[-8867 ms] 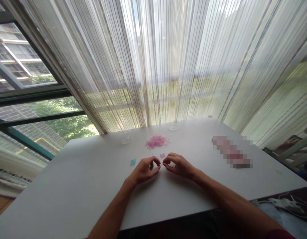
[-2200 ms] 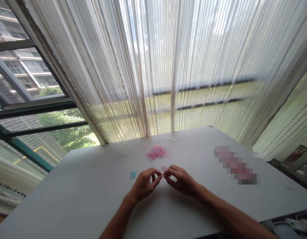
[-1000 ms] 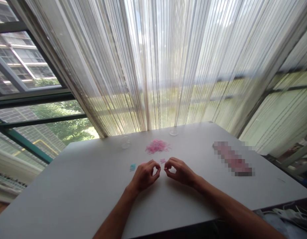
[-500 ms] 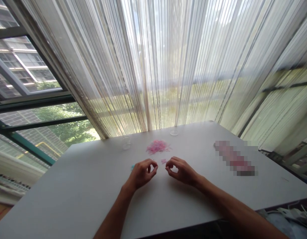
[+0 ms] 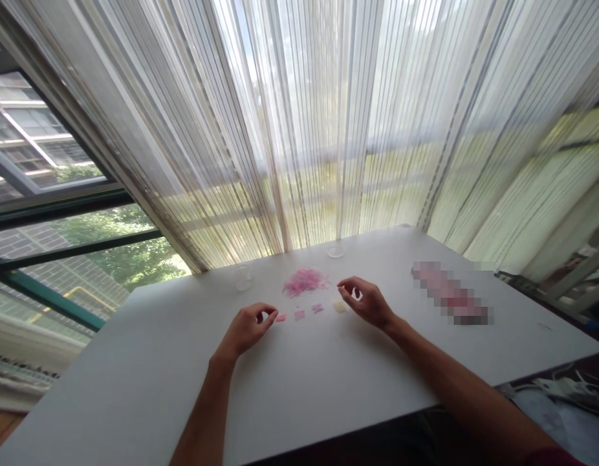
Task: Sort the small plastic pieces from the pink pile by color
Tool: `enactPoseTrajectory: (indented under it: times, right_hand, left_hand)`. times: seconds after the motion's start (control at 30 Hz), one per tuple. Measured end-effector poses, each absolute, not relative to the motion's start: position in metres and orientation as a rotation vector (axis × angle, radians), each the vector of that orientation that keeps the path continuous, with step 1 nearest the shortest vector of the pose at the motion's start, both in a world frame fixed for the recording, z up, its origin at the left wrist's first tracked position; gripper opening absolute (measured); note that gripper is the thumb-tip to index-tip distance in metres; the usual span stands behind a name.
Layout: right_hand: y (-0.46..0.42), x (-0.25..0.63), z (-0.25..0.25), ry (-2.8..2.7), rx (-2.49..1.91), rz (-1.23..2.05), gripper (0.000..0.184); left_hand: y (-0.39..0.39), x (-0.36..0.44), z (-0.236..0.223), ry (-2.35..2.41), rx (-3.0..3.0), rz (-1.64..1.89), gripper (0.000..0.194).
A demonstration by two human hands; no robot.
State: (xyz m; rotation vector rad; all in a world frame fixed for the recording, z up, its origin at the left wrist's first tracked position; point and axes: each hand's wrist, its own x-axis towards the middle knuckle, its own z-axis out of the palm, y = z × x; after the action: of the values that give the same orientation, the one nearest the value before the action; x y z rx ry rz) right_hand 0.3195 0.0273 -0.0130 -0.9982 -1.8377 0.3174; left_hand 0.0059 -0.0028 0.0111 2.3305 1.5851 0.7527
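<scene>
White desk (image 5: pixel 290 382) is sitting with its far edge against a sheer striped curtain (image 5: pixel 323 116); a window (image 5: pixel 61 210) is showing a building and greenery off the left edge. Pale cables (image 5: pixel 566 391) are lying beyond the near right corner. Clear container (image 5: pixel 243 278) is standing near the far left corner, clear dish (image 5: pixel 335 252) just inside the far edge. Pixelated item (image 5: pixel 449 294) is lying toward the right edge; any label is unreadable. Pink strand pile (image 5: pixel 305 282) is resting mid-desk toward the far edge; red (image 5: pixel 281 318), pink (image 5: pixel 299 314), purple (image 5: pixel 317 308) and yellow pieces (image 5: pixel 339 307) are forming a row on its near-edge side. Left hand (image 5: pixel 246 329) is curling beside the red ones, thumb and index nearly meeting; right hand (image 5: pixel 368 303) is hovering by the yellow, fingers bent, small gap. Can't tell if either is pinching anything.
</scene>
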Motion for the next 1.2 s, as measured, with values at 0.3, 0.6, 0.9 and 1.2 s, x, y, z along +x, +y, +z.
enactPoseTrajectory:
  times: [0.3, 0.6, 0.9, 1.2]
  right_hand:
    - [0.028, 0.318, -0.016, -1.893, -0.995, 0.343, 0.016]
    - [0.009, 0.301, -0.015, -2.11, -0.766, 0.423, 0.018]
    - [0.005, 0.291, -0.03, -2.29, -0.69, 0.397, 0.007]
    - [0.005, 0.292, -0.024, -2.233, -0.735, 0.464, 0.008]
  left_hand:
    - [-0.007, 0.004, 0.012, 1.571, 2.357, 0.758, 0.023]
    - [-0.02, 0.052, -0.002, 1.274, 2.439, 0.87, 0.017]
    - [-0.022, 0.073, -0.015, 1.132, 2.546, 1.01, 0.014]
    - [-0.022, 0.073, -0.017, 1.114, 2.443, 1.025, 0.011]
